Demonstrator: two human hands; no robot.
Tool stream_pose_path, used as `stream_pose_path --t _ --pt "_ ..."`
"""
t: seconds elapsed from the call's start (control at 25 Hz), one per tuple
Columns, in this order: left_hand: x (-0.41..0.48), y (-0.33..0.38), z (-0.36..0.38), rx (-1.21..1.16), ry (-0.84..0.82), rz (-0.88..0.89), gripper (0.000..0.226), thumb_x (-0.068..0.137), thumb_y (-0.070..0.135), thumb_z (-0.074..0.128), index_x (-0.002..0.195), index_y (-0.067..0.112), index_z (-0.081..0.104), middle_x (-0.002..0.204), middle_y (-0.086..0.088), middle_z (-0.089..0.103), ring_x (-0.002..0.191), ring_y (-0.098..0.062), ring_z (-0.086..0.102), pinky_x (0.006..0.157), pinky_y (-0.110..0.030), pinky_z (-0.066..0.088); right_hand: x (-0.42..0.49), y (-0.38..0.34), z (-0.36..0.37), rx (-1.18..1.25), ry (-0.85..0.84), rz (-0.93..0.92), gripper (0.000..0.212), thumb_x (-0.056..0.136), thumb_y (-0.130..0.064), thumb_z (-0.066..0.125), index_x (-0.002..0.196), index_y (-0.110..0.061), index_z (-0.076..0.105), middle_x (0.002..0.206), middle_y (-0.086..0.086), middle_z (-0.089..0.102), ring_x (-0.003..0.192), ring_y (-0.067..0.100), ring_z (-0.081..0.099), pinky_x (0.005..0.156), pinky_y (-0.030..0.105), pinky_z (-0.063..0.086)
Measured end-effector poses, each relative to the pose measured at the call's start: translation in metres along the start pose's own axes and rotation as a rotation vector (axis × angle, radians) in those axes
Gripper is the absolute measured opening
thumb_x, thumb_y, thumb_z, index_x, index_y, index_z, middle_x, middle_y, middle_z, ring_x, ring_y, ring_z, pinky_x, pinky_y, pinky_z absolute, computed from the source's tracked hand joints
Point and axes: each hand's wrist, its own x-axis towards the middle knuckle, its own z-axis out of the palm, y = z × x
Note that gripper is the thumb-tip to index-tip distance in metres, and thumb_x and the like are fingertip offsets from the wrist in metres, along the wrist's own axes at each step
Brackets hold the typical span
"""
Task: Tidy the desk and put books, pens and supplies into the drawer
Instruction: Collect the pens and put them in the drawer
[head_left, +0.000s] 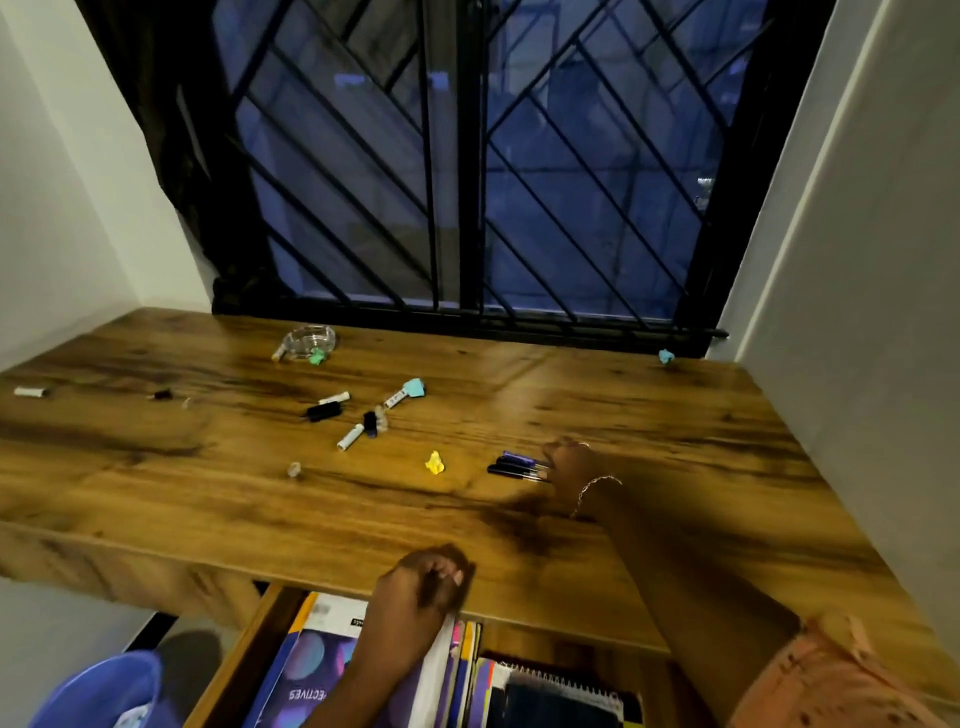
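My right hand (569, 470) reaches across the wooden desk (208, 483) and closes on the ends of a few dark pens (514, 464) lying side by side. My left hand (423, 590) is curled at the desk's front edge, above the open drawer (244, 660), fingers closed beside the spines of the books (311, 670) standing in it. A spiral notebook (561, 701) lies in the drawer's right side. Loose markers and caps (353, 421) are scattered over the middle of the desk, with a yellow crumpled scrap (435, 462) near the pens.
A glass ashtray (310, 341) sits at the back near the barred window. Small items lie at the far left (31, 392) and a teal scrap (666, 356) at the back right. A blue bin (98, 696) stands on the floor at the lower left. White walls close both sides.
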Motion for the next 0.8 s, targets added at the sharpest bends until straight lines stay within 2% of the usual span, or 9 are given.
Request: stream_pose_path --t 0.08,0.16,0.28,0.36,0.48,0.6,0.68,0.72,0.8 --pt "0.008 -0.009 -0.001 -0.048 0.010 -0.011 0.012 0.073 0.046 0.055 0.073 0.038 0.064 0.075 0.016 0.067 0.076 -0.002 0.062 0.068 -0.014 0.044 0.012 0.003 0.003 -0.036 -0.082 0.005 0.048 0.082 -0.015 0.064 0.126 -0.006 0.047 0.128 0.015 0.044 0.120 0.035 0.046 0.097 0.039 0.043" --pt "0.013 -0.013 -0.002 -0.074 0.025 -0.030 0.017 0.071 0.046 0.054 0.069 0.032 0.063 0.071 0.010 0.067 0.073 -0.005 0.062 0.068 -0.018 0.046 0.020 0.003 0.007 -0.108 -0.105 0.025 0.055 0.082 -0.017 0.065 0.129 -0.004 0.040 0.130 0.016 0.040 0.122 0.037 0.044 0.097 0.042 0.043" --pt "0.018 -0.010 -0.002 -0.074 0.024 -0.054 0.013 0.086 0.027 0.060 0.074 0.032 0.059 0.079 0.006 0.066 0.076 -0.009 0.061 0.067 -0.018 0.045 0.024 -0.003 0.006 -0.080 -0.156 0.060 0.061 0.078 -0.008 0.067 0.130 -0.001 0.036 0.133 0.018 0.046 0.124 0.037 0.045 0.097 0.040 0.041" --pt "0.023 -0.007 0.000 -0.052 0.013 -0.051 0.015 0.088 0.018 0.059 0.080 0.031 0.059 0.083 0.004 0.067 0.080 -0.009 0.061 0.066 -0.015 0.042 0.023 -0.005 0.007 -0.081 -0.150 0.027 0.057 0.081 -0.008 0.065 0.132 -0.004 0.039 0.135 0.015 0.048 0.126 0.032 0.045 0.099 0.037 0.039" --pt "0.031 0.003 0.004 -0.070 -0.013 -0.065 0.009 0.089 0.018 0.058 0.096 0.020 0.063 0.093 0.001 0.067 0.091 -0.016 0.062 0.069 -0.017 0.043 0.010 -0.009 0.009 0.017 -0.040 -0.014 0.042 0.092 -0.015 0.051 0.133 -0.009 0.042 0.136 0.014 0.047 0.126 0.029 0.045 0.099 0.034 0.036" --pt "0.046 0.024 0.002 -0.097 -0.003 0.021 0.023 0.091 0.015 0.054 0.113 0.016 0.057 0.105 0.004 0.060 0.104 -0.014 0.057 0.075 -0.011 0.041 -0.012 -0.015 0.006 0.553 0.108 -0.003 0.030 0.092 -0.008 0.051 0.122 -0.004 0.050 0.106 0.018 0.066 0.099 0.027 0.065 0.075 0.026 0.045" --pt "0.060 0.042 -0.002 -0.145 0.005 0.112 0.032 0.093 0.017 0.051 0.125 0.018 0.050 0.120 0.005 0.053 0.116 -0.013 0.050 0.090 -0.020 0.044 -0.031 -0.020 0.004 0.968 0.216 -0.046 0.029 0.090 0.001 0.051 0.119 0.000 0.052 0.079 0.005 0.068 0.070 0.002 0.068 0.060 0.016 0.046" --pt "0.067 0.049 -0.003 -0.168 -0.004 0.164 0.037 0.093 0.021 0.050 0.130 0.019 0.046 0.127 0.005 0.049 0.122 -0.013 0.046 0.096 -0.027 0.044 -0.041 -0.022 0.005 1.136 0.253 -0.069 0.028 0.089 0.005 0.051 0.117 0.002 0.054 0.074 -0.003 0.068 0.063 -0.006 0.065 0.061 0.014 0.047" --pt "0.077 0.064 -0.001 -0.177 -0.044 0.253 0.047 0.092 0.028 0.046 0.137 0.020 0.039 0.138 0.003 0.043 0.128 -0.011 0.040 0.102 -0.032 0.040 -0.059 -0.028 0.013 1.327 0.287 -0.101 0.028 0.088 0.011 0.048 0.111 -0.001 0.056 0.066 -0.012 0.070 0.063 -0.008 0.063 0.064 0.013 0.050"
